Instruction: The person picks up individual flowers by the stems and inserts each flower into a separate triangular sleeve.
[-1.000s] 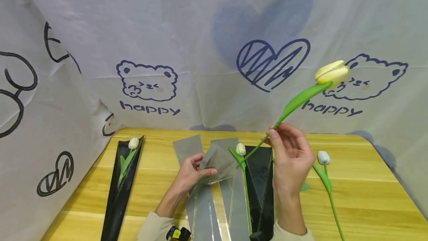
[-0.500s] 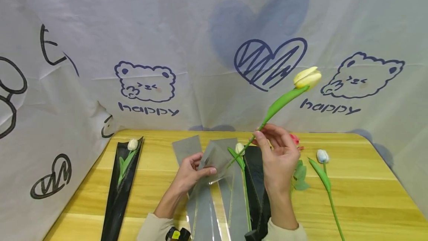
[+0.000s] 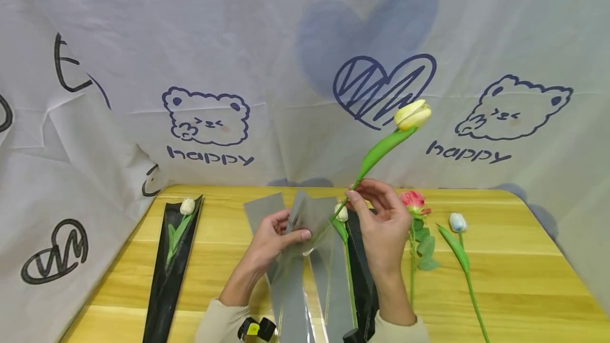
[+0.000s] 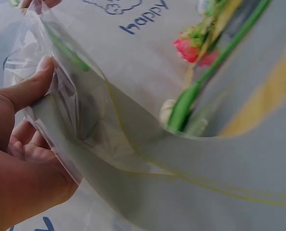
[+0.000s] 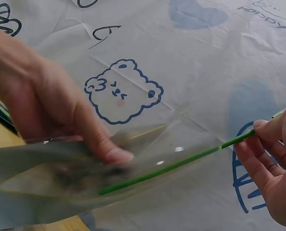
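Note:
My left hand [image 3: 267,242] grips a translucent grey flower sleeve [image 3: 310,216] by its upper edge, thumb in front; the mouth is spread apart. With thumb and fingers my right hand [image 3: 385,232] pinches the stem of a pale yellow tulip [image 3: 412,115], tilted with its bloom up to the right. The lower stem [image 5: 167,172] lies within the sleeve's mouth in the right wrist view, its cut end showing through the film. A yellow line [image 4: 128,139] runs along the sleeve in the left wrist view.
More grey sleeves [image 3: 261,209] lie beneath the hands on the wooden table [image 3: 524,290]. Beside them are a white tulip [image 3: 341,214] and a black sleeve [image 3: 366,274]. A pink rose [image 3: 413,201] and a pale blue tulip [image 3: 458,222] lie right; a black sleeve [image 3: 162,290] holding a white tulip [image 3: 187,206] lies left.
My right hand has moved left with the yellow tulip, and the stem's lower end has gone into the sleeve's mouth. The rose has come into view. My left hand stays nearly in place.

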